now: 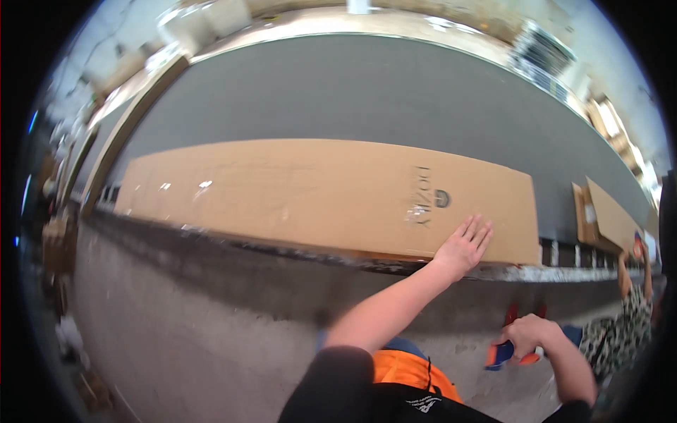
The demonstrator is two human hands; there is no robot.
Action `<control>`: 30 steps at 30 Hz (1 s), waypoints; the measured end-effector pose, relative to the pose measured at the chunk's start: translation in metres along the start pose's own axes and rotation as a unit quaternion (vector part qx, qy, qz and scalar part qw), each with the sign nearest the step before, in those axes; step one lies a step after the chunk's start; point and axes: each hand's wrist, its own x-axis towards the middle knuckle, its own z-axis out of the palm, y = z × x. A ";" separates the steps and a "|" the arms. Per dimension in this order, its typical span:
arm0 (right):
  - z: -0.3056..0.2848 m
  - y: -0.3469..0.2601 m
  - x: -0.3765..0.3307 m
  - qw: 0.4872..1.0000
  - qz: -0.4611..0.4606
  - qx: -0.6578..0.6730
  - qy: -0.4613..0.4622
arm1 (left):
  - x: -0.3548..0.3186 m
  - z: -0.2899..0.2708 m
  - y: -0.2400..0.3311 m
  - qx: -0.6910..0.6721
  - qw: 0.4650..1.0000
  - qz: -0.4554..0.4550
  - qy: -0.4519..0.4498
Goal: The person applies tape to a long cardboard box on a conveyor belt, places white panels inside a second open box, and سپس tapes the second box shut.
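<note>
A long brown cardboard carton lies flat along the near edge of a grey conveyor belt. Shiny patches like clear tape show on it, and dark printing marks its right part. My left hand rests palm down on the carton near its right end, fingers stretched out. Lower right, close to my body, my right hand is closed round a blue and orange tool that looks like a tape dispenser. The fingers partly cover it, and it is apart from the carton.
On the right, a co-worker's hands are at another carton with raised flaps. A long upright board or rail crosses the left side. Concrete floor lies below the belt's edge; stacked goods stand behind.
</note>
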 end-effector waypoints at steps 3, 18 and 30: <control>-0.010 -0.024 0.012 0.862 -0.232 0.245 0.379 | -0.095 -0.053 -0.079 -0.058 0.998 -0.004 -0.011; -0.162 -0.248 0.261 0.361 -0.376 0.707 0.478 | -0.611 -0.197 -0.500 0.033 0.989 -0.138 0.029; -0.165 -0.220 0.273 0.331 -0.178 0.714 0.591 | -0.817 -0.234 -0.684 0.108 0.977 -0.173 0.068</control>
